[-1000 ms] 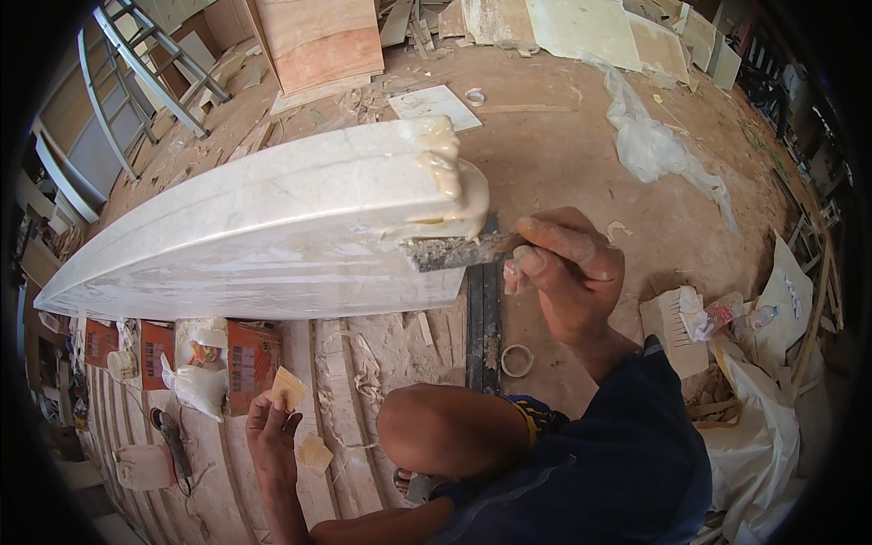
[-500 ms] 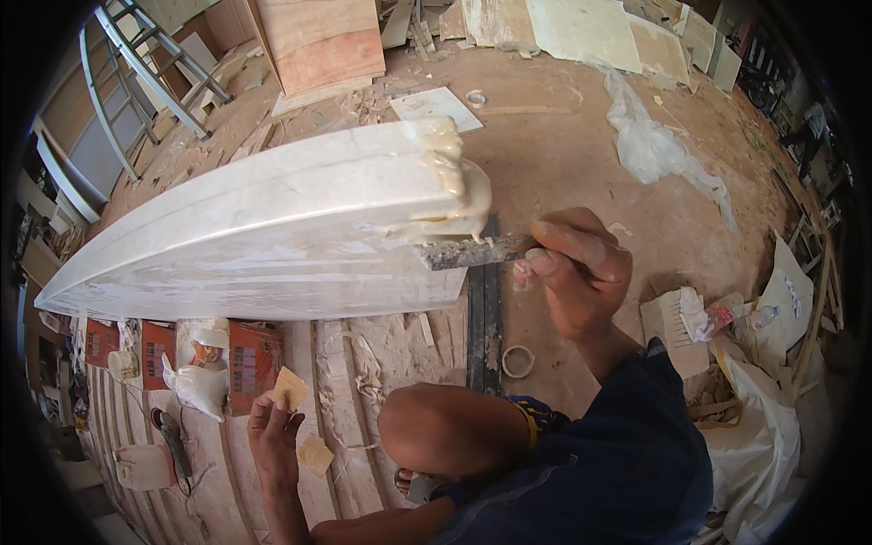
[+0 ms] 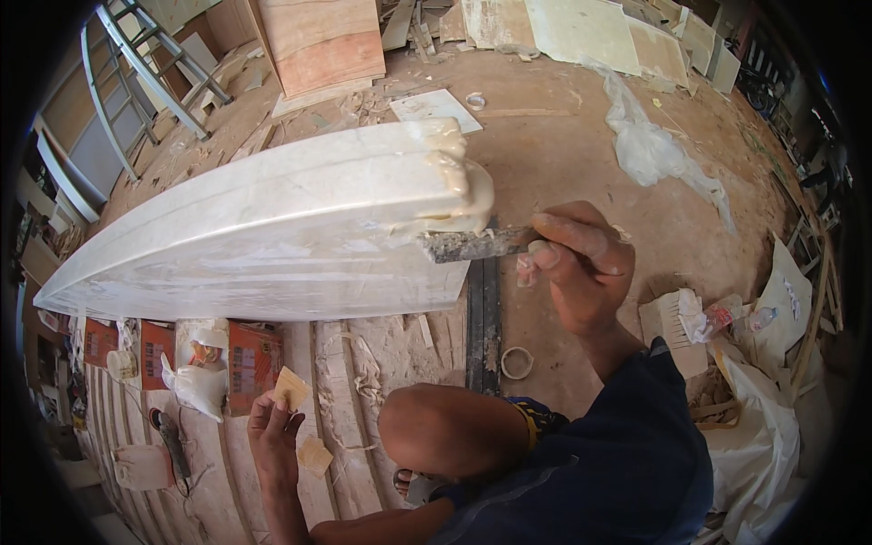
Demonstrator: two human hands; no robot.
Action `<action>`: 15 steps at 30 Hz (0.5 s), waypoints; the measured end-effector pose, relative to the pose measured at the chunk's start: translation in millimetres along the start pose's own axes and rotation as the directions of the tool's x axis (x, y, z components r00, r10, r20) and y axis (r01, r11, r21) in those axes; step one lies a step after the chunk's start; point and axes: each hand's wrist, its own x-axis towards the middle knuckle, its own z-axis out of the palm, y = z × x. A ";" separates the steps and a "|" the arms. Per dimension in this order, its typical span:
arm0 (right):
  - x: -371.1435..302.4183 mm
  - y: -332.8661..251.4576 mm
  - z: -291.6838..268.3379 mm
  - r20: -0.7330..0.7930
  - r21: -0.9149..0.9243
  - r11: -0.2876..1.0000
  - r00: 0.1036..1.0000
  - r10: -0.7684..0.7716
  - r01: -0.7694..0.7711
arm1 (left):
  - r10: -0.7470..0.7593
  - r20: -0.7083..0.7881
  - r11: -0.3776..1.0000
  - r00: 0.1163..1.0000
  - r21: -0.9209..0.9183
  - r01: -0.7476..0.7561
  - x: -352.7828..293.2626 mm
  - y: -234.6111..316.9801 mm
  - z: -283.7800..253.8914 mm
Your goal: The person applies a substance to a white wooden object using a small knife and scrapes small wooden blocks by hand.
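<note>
A long white, marble-like slab [image 3: 272, 213] with a curved edge stretches from the left to the middle. Wet cream-coloured paste [image 3: 468, 195] is lumped over its right end, with a thick blob bulging past the corner. My right hand [image 3: 586, 263] is closed around a paste-crusted scraper [image 3: 472, 245]. The scraper's dark flat blade lies against the slab's face, just under the paste. Lower left, my left hand [image 3: 275, 427] pinches a small yellowish square piece [image 3: 292, 388], well away from the slab; its material is unclear.
Red boxes [image 3: 254, 363] and a white plastic bag [image 3: 198, 386] sit below the slab, near a power tool [image 3: 171, 445]. A dark metal bar [image 3: 484, 336] runs beside my knee. A tape roll [image 3: 518, 362], plastic sheeting [image 3: 649, 145] and a ladder [image 3: 150, 73] stand or lie around.
My right hand has shifted the scraper slightly upward, closer to the lower edge of the paste. My left hand stays in place with the yellowish square.
</note>
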 end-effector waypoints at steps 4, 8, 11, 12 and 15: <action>0.9 -0.3 -1.1 0.017 -0.003 1.000 1.000 -0.006 0.006 | -0.004 0.001 1.000 1.000 0.004 0.004 -0.7 1.2 1.5; 0.8 -0.6 -0.2 0.000 0.091 0.996 1.000 0.002 -0.002 | -0.010 -0.002 1.000 1.000 -0.005 0.010 0.0 0.0 0.2; 1.2 -1.8 -2.1 0.036 -0.006 1.000 0.999 -0.011 0.011 | -0.013 0.000 1.000 1.000 -0.003 0.013 -0.3 0.9 1.7; 1.2 -1.9 -2.4 0.035 -0.011 1.000 0.999 -0.003 0.003 | -0.013 -0.001 1.000 1.000 -0.003 0.013 -0.4 1.0 1.7; 1.2 -1.6 -2.5 0.027 -0.005 1.000 1.000 0.010 -0.010 | -0.011 0.001 1.000 1.000 -0.004 0.011 -0.3 0.8 1.6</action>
